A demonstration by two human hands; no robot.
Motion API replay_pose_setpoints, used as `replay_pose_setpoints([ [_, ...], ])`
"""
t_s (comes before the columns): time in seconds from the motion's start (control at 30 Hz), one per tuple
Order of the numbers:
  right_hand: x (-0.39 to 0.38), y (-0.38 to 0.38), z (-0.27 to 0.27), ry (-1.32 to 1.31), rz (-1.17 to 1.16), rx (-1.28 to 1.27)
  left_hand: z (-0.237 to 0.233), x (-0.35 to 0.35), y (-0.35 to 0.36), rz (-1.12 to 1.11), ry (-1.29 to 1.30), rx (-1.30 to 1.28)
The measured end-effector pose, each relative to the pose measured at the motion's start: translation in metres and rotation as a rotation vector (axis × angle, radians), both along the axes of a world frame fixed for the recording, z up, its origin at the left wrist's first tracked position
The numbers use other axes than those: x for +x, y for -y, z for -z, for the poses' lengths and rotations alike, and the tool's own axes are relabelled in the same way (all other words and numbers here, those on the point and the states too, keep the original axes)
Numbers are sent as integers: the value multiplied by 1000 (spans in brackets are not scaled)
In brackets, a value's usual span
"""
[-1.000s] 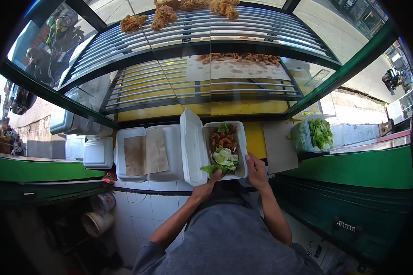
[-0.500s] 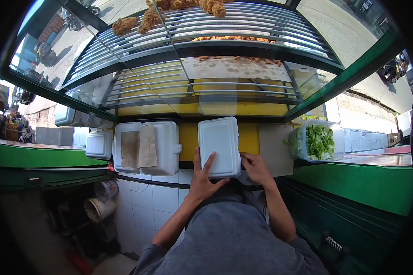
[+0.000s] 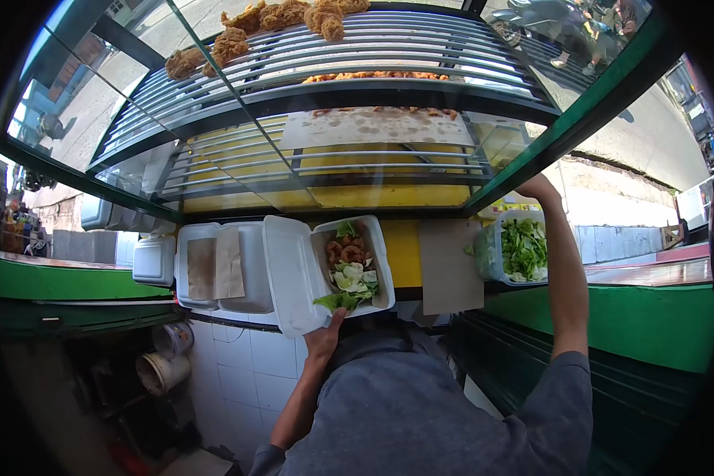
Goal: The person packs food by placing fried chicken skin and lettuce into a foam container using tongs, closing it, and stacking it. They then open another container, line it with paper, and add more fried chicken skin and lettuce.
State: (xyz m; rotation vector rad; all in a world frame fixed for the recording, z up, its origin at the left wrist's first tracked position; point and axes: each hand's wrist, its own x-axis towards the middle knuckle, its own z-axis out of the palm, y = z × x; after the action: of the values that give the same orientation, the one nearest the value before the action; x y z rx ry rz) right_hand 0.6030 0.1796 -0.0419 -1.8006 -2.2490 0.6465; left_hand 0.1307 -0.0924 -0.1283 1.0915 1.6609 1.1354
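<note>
A white foam takeaway box (image 3: pixel 382 285) stands open in front of me, its lid (image 3: pixel 287 266) folded out to the left. Inside, on brown paper, lie glazed reddish-brown food pieces (image 3: pixel 347 251) with lettuce and pale shredded leaves (image 3: pixel 355 279). My left hand (image 3: pixel 323 339) grips the box's near edge by the hinge, thumb on the rim. Far to the right, my right hand (image 3: pixel 538 189) reaches past a clear tub (image 3: pixel 490 252) of chopped lettuce (image 3: pixel 524 247). Its fingers are hidden behind the green frame, so what it touches does not show.
Another open foam box (image 3: pixel 254 295) lined with brown paper (image 3: pixel 230 263) sits at left, beside a closed one (image 3: pixel 153 260). A brown paper sheet (image 3: pixel 452 278) lies on the counter. Ahead, a glass-fronted case holds fried chicken (image 3: pixel 230 46) on a slatted rack (image 3: pixel 420 51).
The closed box between my hands is now open, showing its food, and sits slightly further left. My right hand has left it and stretched out to the far right beyond the lettuce tub.
</note>
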Motion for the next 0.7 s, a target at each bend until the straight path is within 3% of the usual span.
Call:
replay_pose_setpoints([
  [0.03,-13,-3,-1,22,-24,-105,-2,3,0,-70,41,64],
  [0.23,-42,-8,0,358,-177,-175,4,7,3,-13,64,-18],
  [0.37,-21,-2,-1,95,-87,23,10,11,6,5,56,-36],
  [0.5,-22,16,-27,-233,157,-170,14,14,5,26,52,11],
  [0.6,-21,16,-24,-61,238,-89,15,15,1,64,53,48],
  [0.63,-14,20,-14,-59,-8,330,14,17,0,72,55,65],
  [0.7,-4,29,-30,-206,249,223,10,19,-2,86,35,58],
])
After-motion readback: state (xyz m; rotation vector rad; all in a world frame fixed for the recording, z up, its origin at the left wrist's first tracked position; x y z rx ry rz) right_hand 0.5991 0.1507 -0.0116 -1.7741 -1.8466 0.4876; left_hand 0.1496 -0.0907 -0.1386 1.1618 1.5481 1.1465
